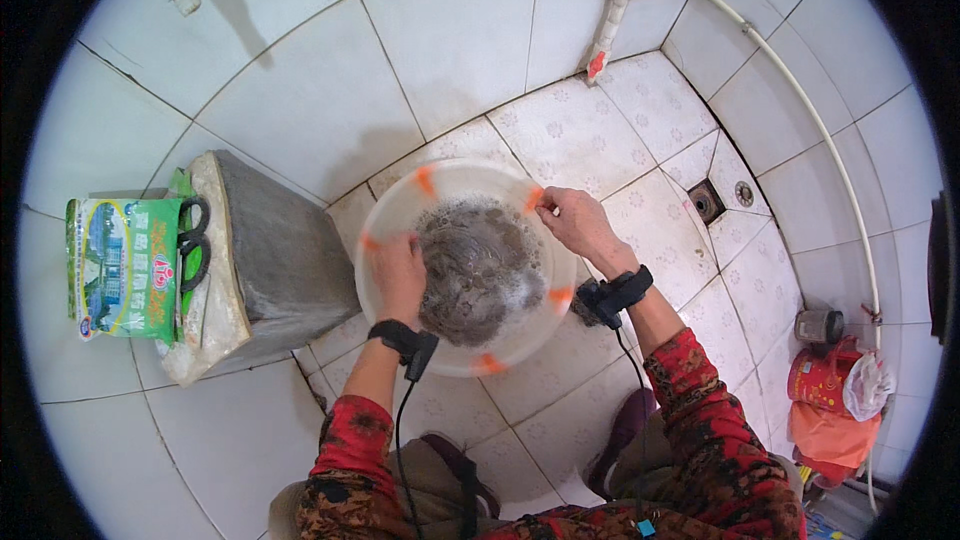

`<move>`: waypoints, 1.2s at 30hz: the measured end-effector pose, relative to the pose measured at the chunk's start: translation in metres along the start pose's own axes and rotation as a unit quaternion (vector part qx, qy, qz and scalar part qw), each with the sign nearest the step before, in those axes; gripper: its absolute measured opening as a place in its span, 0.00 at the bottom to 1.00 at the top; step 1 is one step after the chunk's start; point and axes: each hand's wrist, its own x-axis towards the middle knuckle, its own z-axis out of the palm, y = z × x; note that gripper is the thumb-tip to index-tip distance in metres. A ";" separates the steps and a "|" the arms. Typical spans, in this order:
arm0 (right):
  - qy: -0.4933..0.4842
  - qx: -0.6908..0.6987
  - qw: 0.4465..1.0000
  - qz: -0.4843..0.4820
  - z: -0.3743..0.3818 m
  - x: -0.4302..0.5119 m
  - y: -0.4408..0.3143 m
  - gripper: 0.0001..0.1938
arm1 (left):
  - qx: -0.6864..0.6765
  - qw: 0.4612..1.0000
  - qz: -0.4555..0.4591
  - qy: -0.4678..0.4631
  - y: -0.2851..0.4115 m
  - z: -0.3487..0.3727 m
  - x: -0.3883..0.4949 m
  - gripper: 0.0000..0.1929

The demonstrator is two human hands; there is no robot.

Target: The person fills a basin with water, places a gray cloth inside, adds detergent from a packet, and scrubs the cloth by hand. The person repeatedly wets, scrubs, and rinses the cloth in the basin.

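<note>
A round, pale translucent plastic basin [454,360] with orange marks around its rim stands before me. Inside it lies a grey-brown, soaked mass [480,277] in water with foam and bubbles; whether it is cloth or something else is not clear. My right hand [574,221] pinches the basin's upper right rim at an orange mark. Over the left part of the basin is my left hand [399,270], slightly blurred, its fingertips at the edge of the wet mass; its grip cannot be made out. Both wrists wear black straps with cables.
At the left, a grey block with a pale top [229,240] bears a green printed packet [127,270] and black-handled scissors [195,240]. A floor drain [706,202] lies at the right. A red-handled valve [596,66] is on the wall pipe. Red containers [817,379] and a jar [817,326] stand far right.
</note>
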 end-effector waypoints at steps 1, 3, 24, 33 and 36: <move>0.003 -0.008 1.000 -0.001 -0.001 0.000 0.001 0.09 | 0.017 1.000 -0.013 -0.017 -0.001 0.001 -0.008 0.12; -0.001 -0.042 0.999 0.019 -0.001 0.001 0.001 0.09 | 0.104 0.972 0.118 -0.172 0.009 0.014 -0.032 0.11; 0.028 0.008 0.999 0.036 -0.011 -0.009 0.018 0.11 | -0.107 0.992 -0.038 0.063 0.012 -0.011 0.016 0.08; -0.004 0.021 1.000 0.021 0.005 -0.007 0.009 0.11 | -0.027 0.990 0.086 -0.106 0.027 0.007 -0.016 0.08; 0.015 0.015 0.999 0.028 0.003 -0.007 0.008 0.11 | -0.020 0.997 0.017 0.070 0.015 -0.030 0.010 0.09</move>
